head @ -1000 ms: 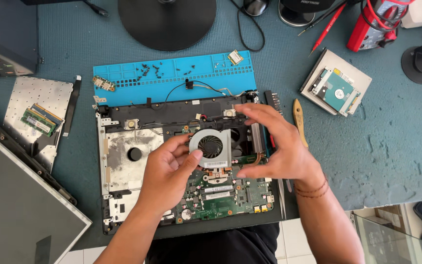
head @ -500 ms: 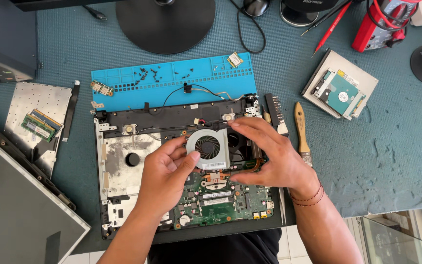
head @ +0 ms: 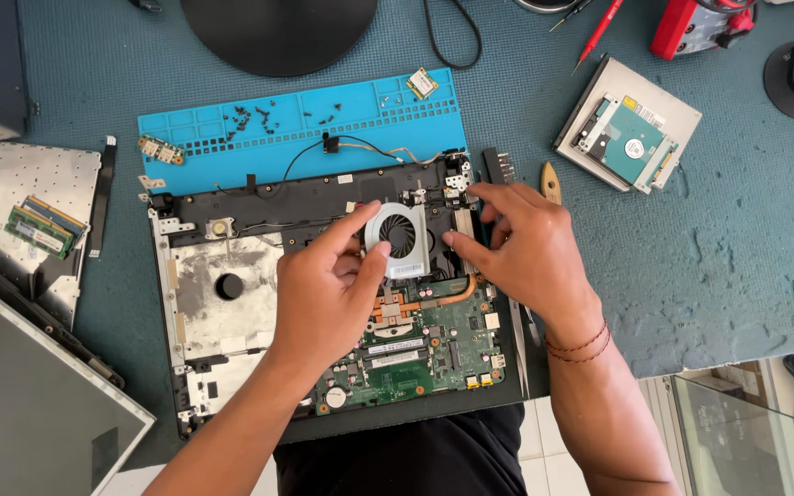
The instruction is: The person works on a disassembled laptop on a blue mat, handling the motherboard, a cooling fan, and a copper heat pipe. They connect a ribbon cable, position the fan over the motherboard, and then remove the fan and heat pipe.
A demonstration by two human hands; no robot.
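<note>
A teal felt-covered table (head: 746, 239) holds an opened laptop base (head: 232, 303) at its near middle, a blue mat (head: 232, 138) just beyond it. The left hand (head: 328, 294) pinches the left edge of the cooling fan (head: 402, 239), thumb and forefinger pressed on it. The right hand (head: 521, 248) grips the fan's right side, fingers curled. The fan sits over the green circuit board (head: 415, 344).
</note>
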